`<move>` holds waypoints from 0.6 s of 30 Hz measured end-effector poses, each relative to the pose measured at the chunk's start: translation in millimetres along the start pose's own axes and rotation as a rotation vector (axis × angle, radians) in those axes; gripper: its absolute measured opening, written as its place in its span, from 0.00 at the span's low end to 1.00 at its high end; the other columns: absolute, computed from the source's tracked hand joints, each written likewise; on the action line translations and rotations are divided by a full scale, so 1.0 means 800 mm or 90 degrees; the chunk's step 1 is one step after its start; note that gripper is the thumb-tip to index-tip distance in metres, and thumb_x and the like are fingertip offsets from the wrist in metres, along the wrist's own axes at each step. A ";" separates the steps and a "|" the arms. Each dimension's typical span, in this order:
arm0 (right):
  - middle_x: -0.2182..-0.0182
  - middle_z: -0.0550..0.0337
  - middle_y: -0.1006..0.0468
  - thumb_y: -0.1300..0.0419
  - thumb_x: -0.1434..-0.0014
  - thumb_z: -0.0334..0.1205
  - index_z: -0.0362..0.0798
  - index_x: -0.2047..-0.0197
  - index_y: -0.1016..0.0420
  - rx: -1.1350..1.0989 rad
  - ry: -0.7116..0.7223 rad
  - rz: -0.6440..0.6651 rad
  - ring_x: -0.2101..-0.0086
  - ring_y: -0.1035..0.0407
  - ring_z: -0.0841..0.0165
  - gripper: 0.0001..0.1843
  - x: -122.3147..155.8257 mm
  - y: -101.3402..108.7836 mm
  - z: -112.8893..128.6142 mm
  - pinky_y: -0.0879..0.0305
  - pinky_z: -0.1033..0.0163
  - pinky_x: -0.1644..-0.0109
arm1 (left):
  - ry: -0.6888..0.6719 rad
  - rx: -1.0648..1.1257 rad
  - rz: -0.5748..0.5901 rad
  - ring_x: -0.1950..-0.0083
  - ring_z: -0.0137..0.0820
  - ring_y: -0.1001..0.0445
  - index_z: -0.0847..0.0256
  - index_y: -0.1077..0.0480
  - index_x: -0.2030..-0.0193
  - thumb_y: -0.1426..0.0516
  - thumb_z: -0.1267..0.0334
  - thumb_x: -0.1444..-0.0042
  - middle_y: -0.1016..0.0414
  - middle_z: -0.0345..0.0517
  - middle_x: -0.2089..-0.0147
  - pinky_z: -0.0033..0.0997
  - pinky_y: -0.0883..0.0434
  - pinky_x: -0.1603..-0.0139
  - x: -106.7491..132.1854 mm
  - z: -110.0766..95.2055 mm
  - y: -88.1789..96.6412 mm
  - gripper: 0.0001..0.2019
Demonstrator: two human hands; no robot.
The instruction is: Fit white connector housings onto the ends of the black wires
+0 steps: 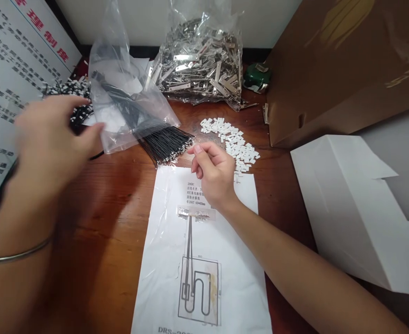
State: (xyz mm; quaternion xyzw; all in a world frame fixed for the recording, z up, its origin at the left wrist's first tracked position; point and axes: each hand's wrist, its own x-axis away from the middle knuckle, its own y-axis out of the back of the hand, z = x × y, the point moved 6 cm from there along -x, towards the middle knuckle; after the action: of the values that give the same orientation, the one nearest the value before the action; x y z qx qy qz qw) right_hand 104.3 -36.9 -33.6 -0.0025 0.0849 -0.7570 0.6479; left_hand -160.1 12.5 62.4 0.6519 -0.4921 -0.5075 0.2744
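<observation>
My left hand (56, 132), smeared by motion, is raised at the left with thumb and forefinger apart and nothing visible between them. Behind it lies a pile of short black wires with white ends (75, 90). My right hand (213, 169) has its fingertips pinched beside the metal-tipped ends of a bundle of black wires (167, 144); what the fingers hold, if anything, I cannot make out. A clear plastic bag (134, 106) covers the rear of that bundle. Small white plastic pieces (239, 144) lie scattered just beyond my right hand.
Below my right hand lies a printed drawing sheet (232, 273) on the wooden table (103, 241). At the back stands a bag of metal clips (200, 65), with a green tape-like object (257, 76) beside it. A brown cardboard box (329, 69) and white folded card (350, 204) occupy the right.
</observation>
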 end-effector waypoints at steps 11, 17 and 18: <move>0.83 0.68 0.40 0.38 0.43 0.45 0.49 0.73 0.27 -0.019 0.009 -0.069 0.80 0.48 0.74 0.11 0.001 0.011 -0.002 0.48 0.64 0.74 | -0.126 0.087 0.163 0.55 0.46 0.30 0.59 0.20 0.64 0.39 0.69 0.47 0.20 0.51 0.60 0.48 0.32 0.54 -0.012 -0.180 -0.185 0.06; 0.82 0.68 0.42 0.40 0.43 0.48 0.49 0.73 0.27 0.006 0.009 -0.061 0.80 0.48 0.74 0.13 -0.001 0.008 -0.001 0.50 0.64 0.75 | -0.118 0.071 0.166 0.55 0.46 0.30 0.57 0.20 0.66 0.37 0.68 0.48 0.21 0.51 0.60 0.48 0.32 0.54 -0.015 -0.185 -0.196 0.04; 0.82 0.69 0.42 0.40 0.42 0.48 0.49 0.73 0.28 0.013 0.013 -0.059 0.80 0.48 0.74 0.13 -0.001 0.008 -0.001 0.50 0.64 0.75 | -0.118 0.071 0.167 0.55 0.45 0.30 0.57 0.20 0.66 0.37 0.68 0.48 0.21 0.51 0.60 0.48 0.32 0.54 -0.014 -0.186 -0.197 0.04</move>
State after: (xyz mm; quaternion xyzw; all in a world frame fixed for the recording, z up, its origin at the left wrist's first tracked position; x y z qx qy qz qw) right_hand 110.6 -37.1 -34.8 0.0077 0.0836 -0.7870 0.6112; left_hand 35.4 59.3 -18.5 0.5466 -0.6238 -0.4970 0.2551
